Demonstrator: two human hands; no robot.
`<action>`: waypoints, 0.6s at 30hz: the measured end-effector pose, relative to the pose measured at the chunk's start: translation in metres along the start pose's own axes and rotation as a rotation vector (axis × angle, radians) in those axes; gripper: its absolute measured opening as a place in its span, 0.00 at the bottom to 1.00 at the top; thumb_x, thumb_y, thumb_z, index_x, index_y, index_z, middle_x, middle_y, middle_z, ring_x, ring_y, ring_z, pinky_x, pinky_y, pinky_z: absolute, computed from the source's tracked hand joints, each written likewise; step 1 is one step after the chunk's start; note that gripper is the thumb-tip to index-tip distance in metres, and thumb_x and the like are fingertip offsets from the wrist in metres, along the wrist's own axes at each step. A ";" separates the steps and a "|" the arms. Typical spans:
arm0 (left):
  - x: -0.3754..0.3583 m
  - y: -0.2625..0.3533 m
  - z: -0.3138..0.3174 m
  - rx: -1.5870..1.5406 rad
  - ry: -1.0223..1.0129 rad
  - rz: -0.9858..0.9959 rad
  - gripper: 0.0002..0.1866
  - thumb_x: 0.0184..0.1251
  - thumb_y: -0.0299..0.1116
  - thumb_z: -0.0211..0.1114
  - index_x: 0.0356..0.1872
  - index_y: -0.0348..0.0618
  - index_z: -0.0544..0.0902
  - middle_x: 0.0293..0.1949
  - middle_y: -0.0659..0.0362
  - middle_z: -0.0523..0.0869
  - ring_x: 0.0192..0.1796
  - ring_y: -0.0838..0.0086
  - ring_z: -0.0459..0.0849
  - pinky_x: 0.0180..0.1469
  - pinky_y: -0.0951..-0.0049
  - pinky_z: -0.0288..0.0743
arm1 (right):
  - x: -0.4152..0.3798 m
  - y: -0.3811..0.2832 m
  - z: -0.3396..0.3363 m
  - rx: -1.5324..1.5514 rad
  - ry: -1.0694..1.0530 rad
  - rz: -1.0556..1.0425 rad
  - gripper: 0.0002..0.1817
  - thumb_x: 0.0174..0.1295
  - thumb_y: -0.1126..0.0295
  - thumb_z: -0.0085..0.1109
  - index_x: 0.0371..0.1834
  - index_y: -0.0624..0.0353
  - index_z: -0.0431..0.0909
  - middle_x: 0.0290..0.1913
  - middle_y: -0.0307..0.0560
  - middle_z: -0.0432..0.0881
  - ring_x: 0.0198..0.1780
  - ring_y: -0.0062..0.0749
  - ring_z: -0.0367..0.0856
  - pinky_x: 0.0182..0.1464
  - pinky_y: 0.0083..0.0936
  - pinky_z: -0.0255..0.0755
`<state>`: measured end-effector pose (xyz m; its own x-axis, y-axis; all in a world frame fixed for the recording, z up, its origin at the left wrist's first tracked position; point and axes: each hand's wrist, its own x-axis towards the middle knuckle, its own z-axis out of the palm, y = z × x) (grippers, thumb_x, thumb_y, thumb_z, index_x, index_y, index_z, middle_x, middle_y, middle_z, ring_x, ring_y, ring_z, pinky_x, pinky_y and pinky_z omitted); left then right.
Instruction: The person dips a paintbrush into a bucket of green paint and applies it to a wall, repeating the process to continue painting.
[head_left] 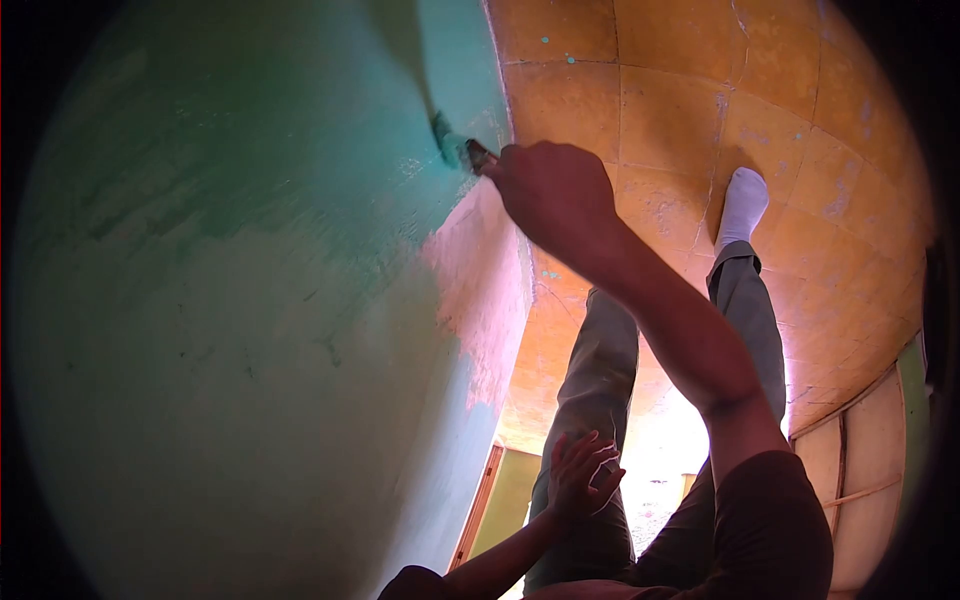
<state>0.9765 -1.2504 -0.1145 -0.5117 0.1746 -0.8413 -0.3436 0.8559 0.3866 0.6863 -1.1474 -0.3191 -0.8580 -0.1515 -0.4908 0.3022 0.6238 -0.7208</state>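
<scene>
paintbrush point(466, 153) against a green-painted wall point(250, 330)

the brush is at the wall, near its edge with the tiled floor point(670, 100); its bristles point up and left in view, its long axis slanting down to the right hand point(555, 195), whose grip pinches the handle. a pink patch point(480, 285) lies just below. the left hand point(580, 475), fingers spread, is over a trouser leg point(595, 365).

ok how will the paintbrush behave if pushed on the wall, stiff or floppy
The paintbrush probably bends at its bristles, though its dark part looks stiffer. It is likely light, held in the right hand alone. Its teal-coated tip may slide.
</scene>
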 end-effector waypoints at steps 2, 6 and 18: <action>0.001 0.000 0.000 -0.003 -0.001 0.002 0.15 0.55 0.41 0.73 0.43 0.52 0.83 0.50 0.63 0.85 0.63 0.67 0.77 0.72 0.52 0.50 | -0.017 -0.016 -0.019 0.020 -0.029 -0.052 0.20 0.69 0.53 0.50 0.28 0.57 0.80 0.22 0.49 0.80 0.23 0.47 0.80 0.25 0.42 0.70; 0.001 0.000 0.000 -0.008 0.002 0.005 0.15 0.55 0.40 0.73 0.43 0.52 0.83 0.50 0.63 0.85 0.63 0.67 0.77 0.72 0.52 0.50 | -0.048 -0.030 -0.049 0.296 -0.046 -0.273 0.18 0.68 0.53 0.53 0.29 0.55 0.80 0.19 0.46 0.79 0.20 0.43 0.78 0.23 0.39 0.69; 0.003 0.002 -0.004 -0.027 0.003 -0.015 0.15 0.54 0.40 0.73 0.43 0.52 0.83 0.50 0.63 0.85 0.63 0.66 0.77 0.71 0.53 0.51 | 0.029 0.074 0.055 0.475 -0.147 0.070 0.23 0.67 0.45 0.51 0.32 0.52 0.83 0.25 0.49 0.82 0.31 0.41 0.82 0.33 0.38 0.72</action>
<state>0.9715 -1.2504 -0.1146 -0.5089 0.1604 -0.8458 -0.3725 0.8447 0.3844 0.7066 -1.1474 -0.4135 -0.7715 -0.2500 -0.5850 0.5418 0.2236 -0.8102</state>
